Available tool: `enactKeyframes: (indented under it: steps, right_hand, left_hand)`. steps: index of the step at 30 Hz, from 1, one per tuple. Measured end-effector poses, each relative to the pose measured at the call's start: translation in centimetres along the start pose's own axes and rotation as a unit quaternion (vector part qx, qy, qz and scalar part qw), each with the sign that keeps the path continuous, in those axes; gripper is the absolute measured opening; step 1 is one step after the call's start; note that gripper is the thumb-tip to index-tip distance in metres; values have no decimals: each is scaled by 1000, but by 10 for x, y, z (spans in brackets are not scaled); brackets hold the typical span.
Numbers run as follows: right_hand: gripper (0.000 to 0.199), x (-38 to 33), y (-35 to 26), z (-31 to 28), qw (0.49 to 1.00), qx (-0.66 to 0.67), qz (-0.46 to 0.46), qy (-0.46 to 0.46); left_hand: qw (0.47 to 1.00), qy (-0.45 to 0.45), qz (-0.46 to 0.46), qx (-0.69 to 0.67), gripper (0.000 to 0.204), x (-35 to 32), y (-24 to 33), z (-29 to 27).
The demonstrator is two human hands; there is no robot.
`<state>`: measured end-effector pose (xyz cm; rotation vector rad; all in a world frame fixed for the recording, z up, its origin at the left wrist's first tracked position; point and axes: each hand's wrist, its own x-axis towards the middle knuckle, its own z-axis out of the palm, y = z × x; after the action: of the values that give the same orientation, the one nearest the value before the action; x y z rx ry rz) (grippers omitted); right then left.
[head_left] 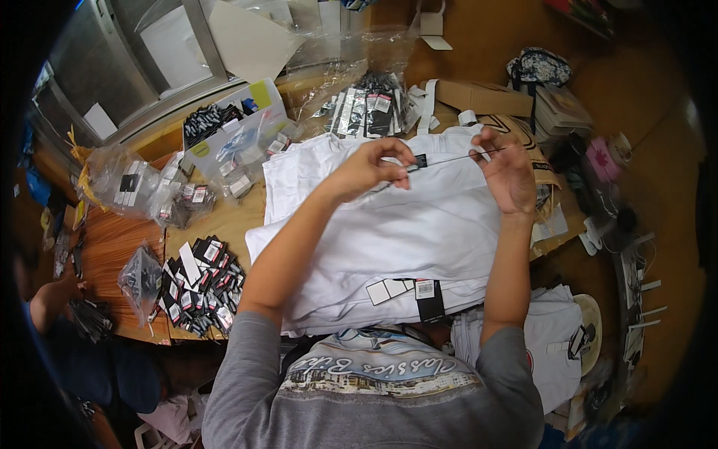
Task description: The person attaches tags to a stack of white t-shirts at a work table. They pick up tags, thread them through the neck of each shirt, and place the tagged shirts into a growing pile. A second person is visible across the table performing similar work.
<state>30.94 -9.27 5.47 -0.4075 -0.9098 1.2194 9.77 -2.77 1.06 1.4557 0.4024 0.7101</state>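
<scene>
Dark cord (452, 158): It ran thin and nearly straight between my two hands over the white cloth. I judged that it wanted a light, even pull, enough to keep out slack without dragging at the fabric.
Left hand (370, 169): My fingers curled beside the collar area; whether the tips were closed on the cord's end I could not tell. Steadiness there, I thought, mattered more than force.
Right hand (511, 176): Thumb and fingertips were pinched together on the cord, palm showing. A small, sure pinch seemed better than a full grip.
Neck label (421, 160): This small black patch sat just beside my left fingertips, close to the cord; keeping it flat and in sight seemed wise.
Cord position: Its left end reached my left fingertips, its right part crossed my right fingers. Whether the middle touched the cloth I could not tell.
White garments (381, 243): They lay stacked beneath both hands.
Black tag (430, 301): It rested on the stack's near edge, toward my chest, well apart from the cord.
Tag pile (206, 288): It lay left of my left forearm.
</scene>
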Motion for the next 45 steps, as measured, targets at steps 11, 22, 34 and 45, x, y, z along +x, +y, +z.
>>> enactKeyframes:
  steps: [11,22,34,45]
  right_hand:
    - [16,-5,-103,9,941,-185,-279,58]
    - [7,31,82,-110,805,-567,176,18]
    - [10,29,96,-115,741,-669,48,44]
    - [9,33,97,-79,713,-697,71,20]
  left_hand:
    - [880,174,-20,442,18,80,-131,-9]
    - [849,167,110,489,17,35,-154,11]
    - [817,352,68,453,12,73,-159,14]
    - [906,354,-44,226,12,59,-148,9]
